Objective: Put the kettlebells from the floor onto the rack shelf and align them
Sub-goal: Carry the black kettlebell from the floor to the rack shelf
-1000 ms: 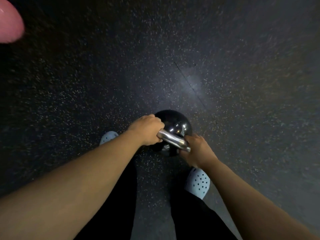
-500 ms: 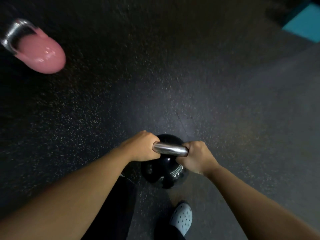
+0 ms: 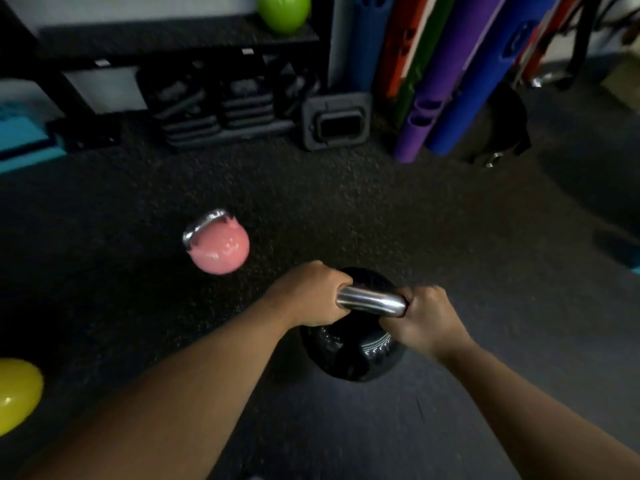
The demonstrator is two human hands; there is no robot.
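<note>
Hands on a black kettlebell over dark speckled floor.

Yellow kettlebell (image 3: 15, 393) is cut off at the near left edge; pink kettlebell (image 3: 219, 244) stands on the floor (image 3: 346, 209) left of the hands. Left hand (image 3: 311, 294) and right hand (image 3: 424, 320) are closed around the chrome handle of the black kettlebell (image 3: 353, 355). Far off, blurred, a green kettlebell (image 3: 283, 10) sits on the rack shelf (image 3: 173, 36), with rolled mats (image 3: 450, 74) at right.

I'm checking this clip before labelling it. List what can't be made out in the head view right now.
- Yellow kettlebell: cut off by the left edge, handle unseen.
- Green kettlebell on the rack shelf: top cut off by the upper edge.
- Black kettlebell: handle ends covered by the left hand and right hand; markings too blurred to read.
- Stacked gear under the shelf: motion blur hides what it is.
</note>
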